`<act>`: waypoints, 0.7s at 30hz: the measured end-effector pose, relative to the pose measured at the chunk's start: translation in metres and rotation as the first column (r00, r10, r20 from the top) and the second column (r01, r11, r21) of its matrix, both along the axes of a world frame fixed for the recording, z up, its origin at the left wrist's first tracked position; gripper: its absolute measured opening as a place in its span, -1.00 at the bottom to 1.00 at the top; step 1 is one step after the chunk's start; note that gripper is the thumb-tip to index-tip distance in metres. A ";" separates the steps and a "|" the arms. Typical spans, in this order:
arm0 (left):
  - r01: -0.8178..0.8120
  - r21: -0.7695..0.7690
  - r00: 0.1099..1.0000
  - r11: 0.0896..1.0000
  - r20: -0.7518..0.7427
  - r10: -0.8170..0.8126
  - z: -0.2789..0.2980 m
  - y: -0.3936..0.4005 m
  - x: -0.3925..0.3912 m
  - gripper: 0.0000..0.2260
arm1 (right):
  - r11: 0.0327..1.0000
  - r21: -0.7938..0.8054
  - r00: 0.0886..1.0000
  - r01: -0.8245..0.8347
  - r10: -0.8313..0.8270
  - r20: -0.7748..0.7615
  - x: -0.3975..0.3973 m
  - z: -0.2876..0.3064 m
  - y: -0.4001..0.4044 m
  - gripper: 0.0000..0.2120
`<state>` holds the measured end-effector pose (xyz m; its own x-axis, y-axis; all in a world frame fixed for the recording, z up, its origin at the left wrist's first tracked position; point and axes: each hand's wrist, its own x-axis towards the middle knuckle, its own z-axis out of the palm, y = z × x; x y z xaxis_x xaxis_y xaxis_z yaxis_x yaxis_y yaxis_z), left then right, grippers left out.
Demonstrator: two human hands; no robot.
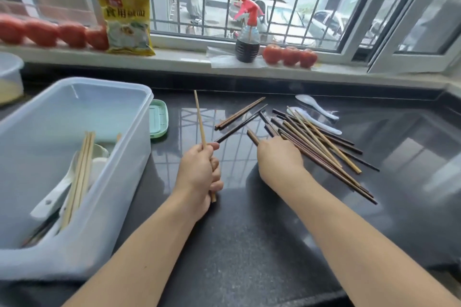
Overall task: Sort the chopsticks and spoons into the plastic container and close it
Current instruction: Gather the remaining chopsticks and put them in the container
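While the left hand (202, 169) grips one pale wooden chopstick (200, 119) upright beside the plastic container (119, 157), the right hand (278, 159) reaches, fingers curled, into the loose chopsticks (319, 142) on the table (249, 244); whether it holds one is unclear. Sorting looks midway: next, pick a match and drop both in.

We note bright daylight through the window (249, 0), its grid glaring on the glossy table (249, 244). Left tomatoes (50, 32) blur; edges bow.
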<state>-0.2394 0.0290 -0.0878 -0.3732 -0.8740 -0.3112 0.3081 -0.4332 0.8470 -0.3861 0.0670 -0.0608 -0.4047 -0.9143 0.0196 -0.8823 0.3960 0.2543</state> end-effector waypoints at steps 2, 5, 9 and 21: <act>0.003 -0.006 1.000 1.000 0.018 -0.003 -0.001 0.000 0.001 -0.80 | 1.000 0.021 0.999 0.003 -0.002 -0.043 0.001 0.002 -0.002 -0.72; 0.032 -0.002 0.999 0.999 0.030 -0.032 0.004 0.005 0.001 -0.80 | 0.999 0.048 1.000 0.010 -0.009 -0.029 0.003 0.010 -0.005 -0.73; 0.086 0.023 0.996 0.996 0.007 -0.086 0.010 0.008 0.004 -0.79 | 0.991 -0.062 0.974 0.116 -0.101 0.205 -0.011 0.028 -0.002 -0.88; 0.525 0.170 0.817 0.834 -0.375 -0.438 0.013 0.010 0.014 -0.65 | 0.413 -0.409 0.514 -0.814 0.839 -0.176 -0.013 -0.008 0.038 -0.90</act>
